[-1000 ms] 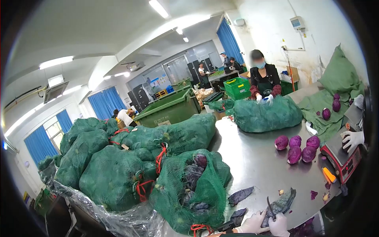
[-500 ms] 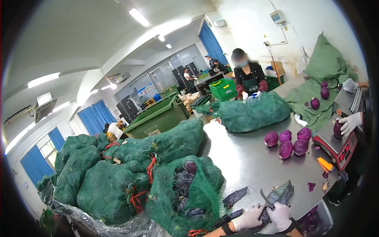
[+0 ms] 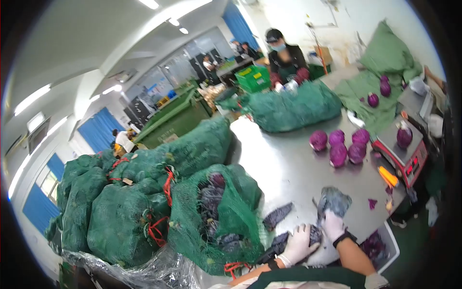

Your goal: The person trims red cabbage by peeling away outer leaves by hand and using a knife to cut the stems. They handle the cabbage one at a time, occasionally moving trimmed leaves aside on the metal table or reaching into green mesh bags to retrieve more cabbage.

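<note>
two gloved hands are on one cabbage (image 3: pixel 315 234) at the near edge of the table (image 3: pixel 288 173). your left hand (image 3: pixel 298 243) cups the head and holds it down. your right hand (image 3: pixel 332 224) is clenched on a limp outer leaf (image 3: pixel 335 199), held up just above it. this looks like the leaf-stripping step. the next pull calls for a steady left hand and a clean tear at the leaf's base. the scale (image 3: pixel 402 154) shows red digits, too small to read; no other writing is legible.
</note>
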The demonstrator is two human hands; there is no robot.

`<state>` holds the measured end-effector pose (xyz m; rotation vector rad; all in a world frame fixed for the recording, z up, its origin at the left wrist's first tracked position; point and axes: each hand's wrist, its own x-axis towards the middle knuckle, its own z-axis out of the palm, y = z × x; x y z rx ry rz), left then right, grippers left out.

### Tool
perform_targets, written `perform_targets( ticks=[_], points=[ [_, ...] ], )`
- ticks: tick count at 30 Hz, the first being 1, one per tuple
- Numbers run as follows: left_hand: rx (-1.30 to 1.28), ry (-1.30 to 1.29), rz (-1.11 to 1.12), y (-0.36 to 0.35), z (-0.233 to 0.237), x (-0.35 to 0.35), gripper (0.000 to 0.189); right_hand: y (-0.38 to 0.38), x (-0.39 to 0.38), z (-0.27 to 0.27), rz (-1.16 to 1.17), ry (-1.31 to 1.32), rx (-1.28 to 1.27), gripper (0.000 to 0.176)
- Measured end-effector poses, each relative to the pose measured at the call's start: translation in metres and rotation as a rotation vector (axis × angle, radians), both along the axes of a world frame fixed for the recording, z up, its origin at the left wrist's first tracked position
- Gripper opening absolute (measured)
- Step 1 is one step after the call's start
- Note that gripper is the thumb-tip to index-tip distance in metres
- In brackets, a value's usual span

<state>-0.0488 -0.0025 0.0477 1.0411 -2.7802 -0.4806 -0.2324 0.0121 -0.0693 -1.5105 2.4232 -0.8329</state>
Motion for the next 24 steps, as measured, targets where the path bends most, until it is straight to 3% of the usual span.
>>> perform_targets(
  ticks=[2,5,6,8,9,12,16,20,24],
  points=[
    [0.07,0.075,-0.003,0.001,0.0,0.013,0.083,-0.001,-0.007,0.025,0.005,-0.179,0.088,0.017],
    [0.053,0.141,0.0,0.001,0.003,0.032,0.096,0.014,-0.015,0.044,0.087,-0.395,-0.023,0.02],
    [0.11,0.153,0.006,-0.002,0.007,0.035,0.098,0.026,-0.01,0.055,0.141,-0.4,-0.216,0.019],
    [0.175,0.217,0.08,-0.002,-0.002,0.041,0.096,0.056,0.005,0.101,0.258,-0.461,-0.319,0.024],
    [0.247,0.267,0.09,-0.006,-0.011,0.045,0.097,0.07,0.01,0.092,0.299,-0.407,-0.339,0.027],
    [0.399,0.348,0.135,-0.006,-0.025,0.055,0.097,0.106,0.024,0.079,0.255,-0.307,0.058,0.031],
    [0.452,0.314,0.144,-0.006,-0.024,0.054,0.101,0.112,0.042,0.077,0.198,-0.315,0.182,0.02],
    [0.324,0.249,0.077,-0.008,-0.024,0.052,0.103,0.099,0.048,0.077,0.229,-0.269,0.122,0.016],
    [0.268,0.274,0.048,-0.003,-0.029,0.048,0.102,0.09,0.053,0.076,0.229,-0.124,0.274,0.012]
  ],
)
